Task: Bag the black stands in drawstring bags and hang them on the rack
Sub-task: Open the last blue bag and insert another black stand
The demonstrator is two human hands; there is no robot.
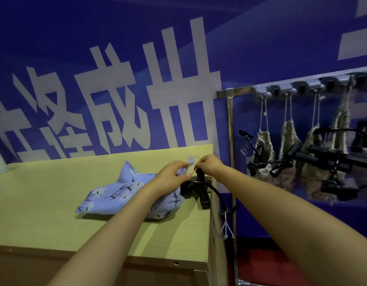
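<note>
Head view: the blue floral bag [116,193] lies on the table [44,203] by its right edge, with a black stand [201,190] jutting from its mouth. The left hand [170,174] grips the bunched cloth there, and just beside it the right hand [209,165] pinches the thin drawstring [194,167]. It looks like cinching, with hanging yet to do. Far right, the rack [281,87] already carries several beige bags [263,153]. Its right end is cut off, the drawstring is faint, and how much of the stand is inside the bag is hidden.

Head view, close, downward over table [54,203]
</note>
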